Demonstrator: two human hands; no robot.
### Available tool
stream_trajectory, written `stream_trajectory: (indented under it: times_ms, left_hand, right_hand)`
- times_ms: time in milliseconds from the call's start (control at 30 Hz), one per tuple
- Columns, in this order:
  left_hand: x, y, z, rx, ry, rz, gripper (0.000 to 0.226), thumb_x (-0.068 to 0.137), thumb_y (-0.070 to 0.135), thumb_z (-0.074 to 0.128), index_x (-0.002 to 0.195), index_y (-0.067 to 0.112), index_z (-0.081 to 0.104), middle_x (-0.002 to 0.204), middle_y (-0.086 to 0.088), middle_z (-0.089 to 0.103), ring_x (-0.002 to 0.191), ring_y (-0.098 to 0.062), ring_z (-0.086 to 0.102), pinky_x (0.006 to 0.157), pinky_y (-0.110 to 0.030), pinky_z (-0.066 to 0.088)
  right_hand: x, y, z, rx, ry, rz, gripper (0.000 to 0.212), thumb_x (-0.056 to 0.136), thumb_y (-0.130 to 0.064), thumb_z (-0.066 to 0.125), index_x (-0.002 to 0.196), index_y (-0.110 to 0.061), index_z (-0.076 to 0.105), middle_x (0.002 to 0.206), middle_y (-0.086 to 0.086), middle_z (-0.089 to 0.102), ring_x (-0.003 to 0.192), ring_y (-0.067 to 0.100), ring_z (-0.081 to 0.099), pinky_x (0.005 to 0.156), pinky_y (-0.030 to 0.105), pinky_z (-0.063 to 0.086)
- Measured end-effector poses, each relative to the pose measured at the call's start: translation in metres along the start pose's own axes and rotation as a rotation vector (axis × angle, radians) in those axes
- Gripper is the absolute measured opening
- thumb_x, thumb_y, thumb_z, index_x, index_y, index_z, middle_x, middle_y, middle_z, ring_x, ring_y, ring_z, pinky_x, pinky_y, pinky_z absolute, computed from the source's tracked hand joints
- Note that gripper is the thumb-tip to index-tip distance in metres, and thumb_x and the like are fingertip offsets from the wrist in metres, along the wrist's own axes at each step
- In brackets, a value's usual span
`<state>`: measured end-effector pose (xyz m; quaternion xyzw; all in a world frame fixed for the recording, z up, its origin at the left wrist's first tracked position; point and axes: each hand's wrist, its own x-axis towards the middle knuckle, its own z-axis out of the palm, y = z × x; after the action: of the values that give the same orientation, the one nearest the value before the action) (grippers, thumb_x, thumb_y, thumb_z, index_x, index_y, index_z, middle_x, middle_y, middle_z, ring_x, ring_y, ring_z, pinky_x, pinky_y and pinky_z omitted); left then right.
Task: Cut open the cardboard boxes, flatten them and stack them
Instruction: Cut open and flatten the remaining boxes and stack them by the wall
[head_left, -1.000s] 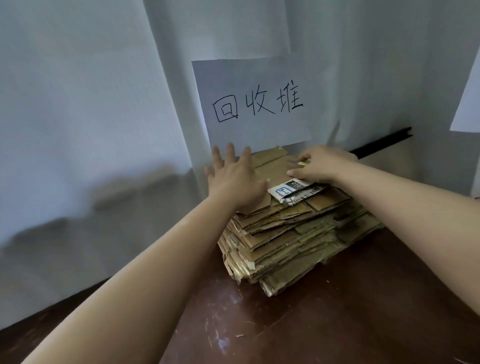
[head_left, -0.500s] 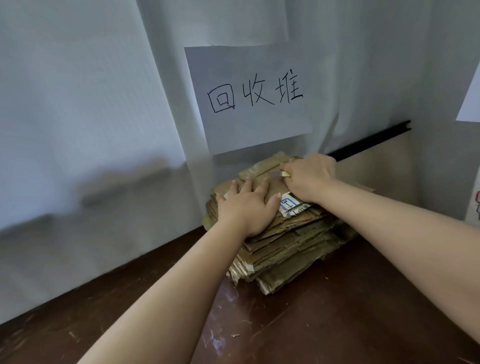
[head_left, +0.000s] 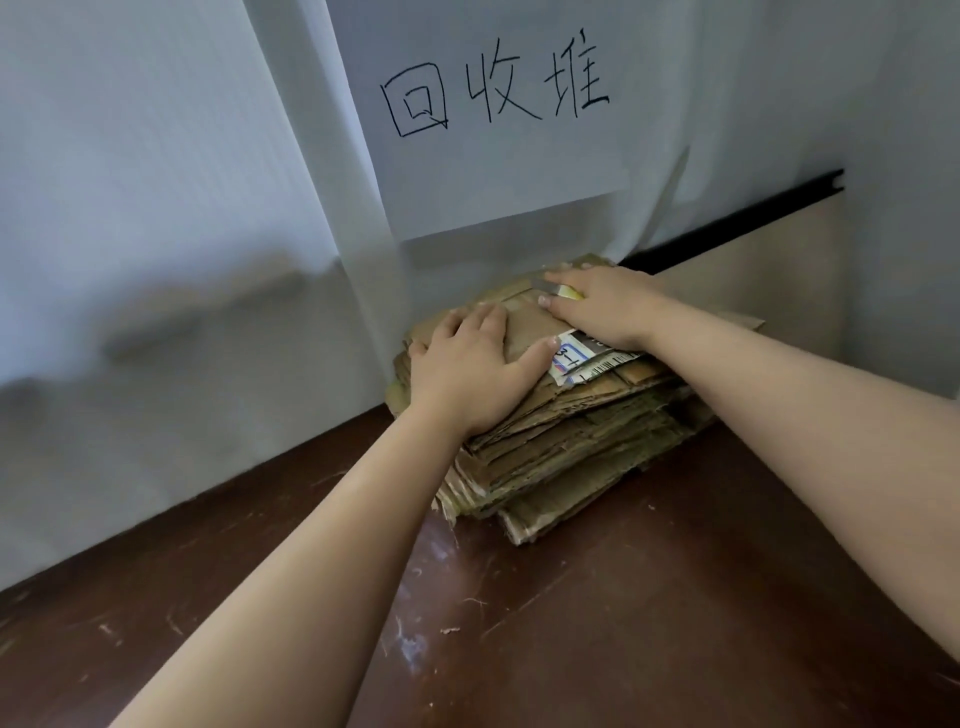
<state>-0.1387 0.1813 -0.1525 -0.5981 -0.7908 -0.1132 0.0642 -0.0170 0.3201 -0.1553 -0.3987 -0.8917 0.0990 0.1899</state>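
Head view, single frame.

Item: stack of flattened cardboard (head_left: 561, 447), brown, many layers with ragged edges, lying at centre of the frame on a dark brown table (head_left: 649, 623). The far side of the stack is close to a white curtain (head_left: 156, 208) that fills the upper half of the frame.

Item: top sheet (head_left: 530, 330) of the stack, bearing a white printed label (head_left: 582, 361) with blue and black marks near its right edge.

Item: left hand (head_left: 467, 374), centre of the frame, palm down on the left part of the top sheet, fingers stretched forward and lying flat, thumb spread out to the right and touching the label.

Item: right hand (head_left: 608, 306), right of centre and slightly higher, palm down on the far right part of the stack. Its fingers are curled round a small yellow-handled cutter (head_left: 563, 292), whose grey blade end points left across the cardboard.

Item: white paper sign (head_left: 493, 130), upper centre, fixed on the curtain above the stack, handwritten in black with the characters 回收堆.

Item: black rail (head_left: 737, 218), right of centre, running along the top of a beige panel behind the table.

Item: small scraps and scratches on the tabletop, lower centre.
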Motion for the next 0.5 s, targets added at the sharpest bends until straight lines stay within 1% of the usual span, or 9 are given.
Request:
stream_trajectory:
  times_ms: [67,167,300,500]
  left_hand:
    - [0.000,0.003,-0.003,0.007,-0.001,0.009,0.078,0.090,0.072,0.027,0.153,0.025,0.025,0.161,0.007,0.021,0.148,-0.021,0.013,0.116,-0.054,0.015]
    - [-0.002,0.004,-0.005,0.025,0.010,0.013,0.077,0.091,0.070,0.026,0.153,0.025,0.025,0.161,0.006,0.020,0.148,-0.021,0.013,0.115,-0.055,0.015]
    - [-0.005,0.005,0.006,0.055,0.068,0.008,0.074,0.092,0.069,0.026,0.152,0.025,0.026,0.160,0.005,0.023,0.147,-0.023,0.015,0.115,-0.055,0.017]
    - [-0.009,0.007,0.005,0.066,0.090,0.014,0.074,0.092,0.069,0.026,0.152,0.025,0.026,0.160,0.004,0.024,0.147,-0.024,0.015,0.114,-0.055,0.018]
  right_hand:
    - [0.000,0.000,-0.003,0.002,-0.003,0.019,0.057,0.094,-0.061,0.032,0.147,-0.037,0.031,0.156,-0.006,0.027,0.142,0.022,0.028,0.112,0.046,0.028]
    - [-0.002,-0.001,-0.004,0.006,-0.002,0.034,0.058,0.094,-0.062,0.032,0.147,-0.038,0.030,0.157,-0.006,0.025,0.143,0.021,0.026,0.112,0.046,0.028]
    - [-0.008,-0.001,0.002,-0.027,0.040,0.034,0.053,0.096,-0.058,0.031,0.146,-0.040,0.031,0.156,-0.013,0.024,0.145,0.015,0.020,0.113,0.044,0.027]
    - [-0.015,-0.004,-0.002,-0.044,0.055,0.001,0.054,0.098,-0.053,0.031,0.148,-0.034,0.028,0.158,-0.012,0.019,0.146,0.015,0.017,0.115,0.045,0.024]
